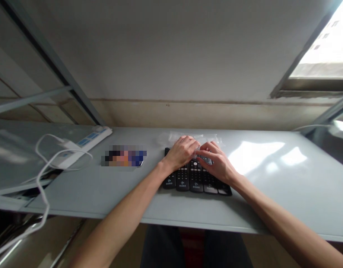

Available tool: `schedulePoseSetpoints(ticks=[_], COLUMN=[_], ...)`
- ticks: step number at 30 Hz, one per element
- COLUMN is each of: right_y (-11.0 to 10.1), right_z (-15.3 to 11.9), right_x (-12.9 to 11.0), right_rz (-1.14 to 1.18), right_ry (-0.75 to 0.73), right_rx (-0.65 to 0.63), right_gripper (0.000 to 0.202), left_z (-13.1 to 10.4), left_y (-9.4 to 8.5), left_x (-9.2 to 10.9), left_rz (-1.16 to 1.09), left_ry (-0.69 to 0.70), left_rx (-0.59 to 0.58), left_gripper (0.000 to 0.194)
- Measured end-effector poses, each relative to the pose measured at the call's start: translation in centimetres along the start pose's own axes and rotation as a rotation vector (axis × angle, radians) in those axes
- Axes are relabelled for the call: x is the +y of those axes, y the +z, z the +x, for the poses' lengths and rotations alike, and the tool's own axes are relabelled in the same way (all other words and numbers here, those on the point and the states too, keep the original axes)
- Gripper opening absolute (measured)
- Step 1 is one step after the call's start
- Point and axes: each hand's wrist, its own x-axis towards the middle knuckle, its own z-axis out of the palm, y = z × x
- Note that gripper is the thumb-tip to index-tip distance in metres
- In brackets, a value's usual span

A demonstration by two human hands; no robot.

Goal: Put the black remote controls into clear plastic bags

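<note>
Several black remote controls (196,182) lie side by side in a row on the grey table, their lower ends toward the front edge. Over their upper part, my left hand (182,152) and my right hand (216,162) meet, fingers bent, around a small piece of clear plastic (197,152). Both hands have their fingers closed on this plastic. More clear plastic wrapping (213,138) lies behind the hands, partly hidden by them. The hands also cover the upper ends of several remotes.
A blurred-out flat object (123,158) lies on the grey table (272,197) left of the remotes. Farther left are a white power strip (101,137) and a looped white cable (43,193). A wall stands behind the table, with metal frame posts at both sides.
</note>
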Motion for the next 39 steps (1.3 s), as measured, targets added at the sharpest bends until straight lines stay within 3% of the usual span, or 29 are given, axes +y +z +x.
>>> schedulePoseSetpoints(ticks=[8, 21, 26, 33, 39], right_y=[-0.1, 0.3, 0.5, 0.2, 0.6], right_z=[-0.1, -0.3, -0.8, -0.7, -1.0], right_x=[-0.2, -0.2, -0.2, -0.6, -1.0], right_rz=[-0.074, -0.141, -0.244, -0.316, -0.263], right_ry=[0.036, 0.031, 0.123, 0.257, 0.190], right_rx=[-0.021, -0.214, -0.226, -0.178, -0.212], right_gripper=[0.020, 0.027, 0.025, 0.032, 0.033], left_z=[0.0, 0.0, 0.1, 0.0, -0.2], left_y=[-0.2, -0.9, -0.7, -0.9, -0.9], left_x=[0.4, 1.2, 1.4, 1.4, 1.3], left_rz=[-0.018, 0.023, 0.000, 0.008, 0.023], left_ry=[0.012, 0.035, 0.065, 0.068, -0.023], left_rx=[-0.002, -0.021, -0.004, -0.004, 0.024], left_gripper=[0.021, 0.020, 0.019, 0.042, 0.056])
